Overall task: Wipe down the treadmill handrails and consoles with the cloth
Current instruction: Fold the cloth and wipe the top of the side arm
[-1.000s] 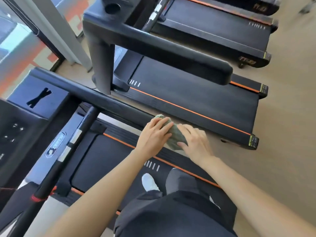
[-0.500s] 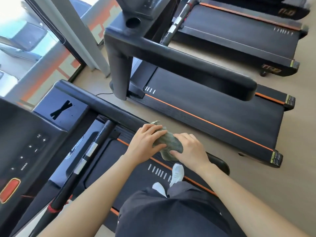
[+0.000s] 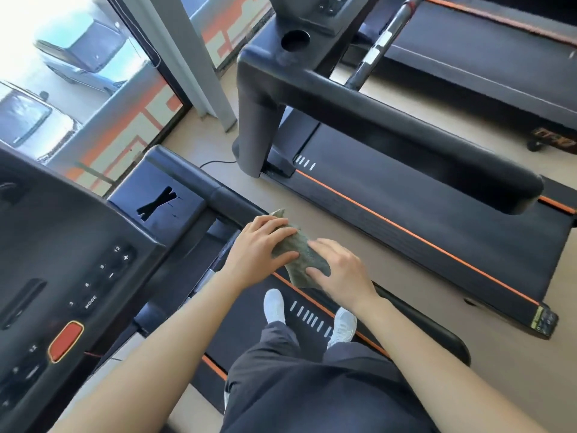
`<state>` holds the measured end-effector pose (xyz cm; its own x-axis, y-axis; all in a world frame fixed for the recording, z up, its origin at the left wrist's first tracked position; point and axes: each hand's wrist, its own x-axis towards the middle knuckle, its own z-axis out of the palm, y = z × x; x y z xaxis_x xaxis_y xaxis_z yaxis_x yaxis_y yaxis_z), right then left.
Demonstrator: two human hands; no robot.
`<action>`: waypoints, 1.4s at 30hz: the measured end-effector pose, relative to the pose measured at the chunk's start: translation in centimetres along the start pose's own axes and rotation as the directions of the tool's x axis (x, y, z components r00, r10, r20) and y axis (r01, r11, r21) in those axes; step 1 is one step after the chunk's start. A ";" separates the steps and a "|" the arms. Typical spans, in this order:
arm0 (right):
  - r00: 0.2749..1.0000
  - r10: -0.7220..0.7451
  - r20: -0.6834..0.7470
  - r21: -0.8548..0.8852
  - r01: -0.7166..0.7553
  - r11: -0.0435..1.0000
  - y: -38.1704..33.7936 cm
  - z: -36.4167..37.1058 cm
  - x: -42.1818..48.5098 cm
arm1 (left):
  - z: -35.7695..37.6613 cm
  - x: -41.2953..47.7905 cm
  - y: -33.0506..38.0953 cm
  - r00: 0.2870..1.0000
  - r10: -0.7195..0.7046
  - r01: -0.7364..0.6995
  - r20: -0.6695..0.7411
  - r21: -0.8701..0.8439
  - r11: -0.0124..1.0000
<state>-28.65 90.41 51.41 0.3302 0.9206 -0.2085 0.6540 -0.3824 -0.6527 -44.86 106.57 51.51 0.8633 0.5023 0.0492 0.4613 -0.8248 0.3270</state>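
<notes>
The person stands on the near treadmill's belt with both hands on the cloth (image 3: 301, 256), which lies bunched on top of the right handrail (image 3: 226, 196), a little back from where it meets the console (image 3: 78, 245). The left hand (image 3: 259, 245) has its fingers laid over the cloth's far end with the thumb under its near edge, holding it to the rail. The right hand (image 3: 340, 270) holds the near end the same way, fingers lightly curved and thumb pressing in.

I'd judge the work to be early or midway: this one rail is being wiped. Nothing on the surfaces tells me whether the console has been wiped. The left rail is out of sight. The next treadmill's rail (image 3: 406, 132), to the right, and the one beyond it look yet to be reached.

As for containers, the round cup holder (image 3: 295, 39) on the next treadmill's console is dark inside, with nothing showing in it. The flat tray (image 3: 184, 210) at the corner of the near console bears only a black X-shaped mark; I cannot tell whether that is a slot or a stain.
</notes>
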 end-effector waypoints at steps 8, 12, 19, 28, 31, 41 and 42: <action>0.994 -0.005 0.107 -0.057 0.011 0.998 -5.9 1.4 7.1 | -3.5 1.0 -7.2 0.995 -0.090 0.090 0.033 0.009 0.996; 0.990 -0.027 0.137 -0.094 0.040 0.995 -9.0 2.6 10.5 | -5.2 1.3 -11.0 0.988 -0.145 0.143 0.047 0.036 0.989; 0.976 -0.097 0.192 -0.130 0.124 0.984 -13.9 4.9 17.2 | -8.5 2.3 -17.5 0.966 -0.245 0.233 0.086 0.129 0.964; 0.936 -0.199 0.290 -0.160 0.252 0.954 -18.5 7.5 23.6 | -11.1 1.5 -21.9 0.859 -0.503 0.490 0.102 0.123 0.863; 0.900 -0.252 0.357 -0.198 0.336 0.921 -20.1 8.2 25.7 | -12.0 0.9 -23.1 0.808 -0.581 0.572 0.094 0.107 0.813; 0.816 -0.315 0.485 -0.506 0.556 0.660 -21.9 10.2 26.1 | -12.6 -2.9 -22.1 0.775 -0.627 0.574 0.078 0.328 0.750; 0.809 -0.327 0.489 -0.527 0.573 0.628 -21.4 10.4 25.1 | -12.6 -3.7 -21.4 0.773 -0.629 0.571 0.083 0.340 0.747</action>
<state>-41.46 122.54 52.57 -0.2797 0.9082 -0.3114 0.9585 0.2454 -0.1452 -60.54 125.68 56.25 0.3941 0.8856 -0.2459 0.9074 -0.4174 -0.0489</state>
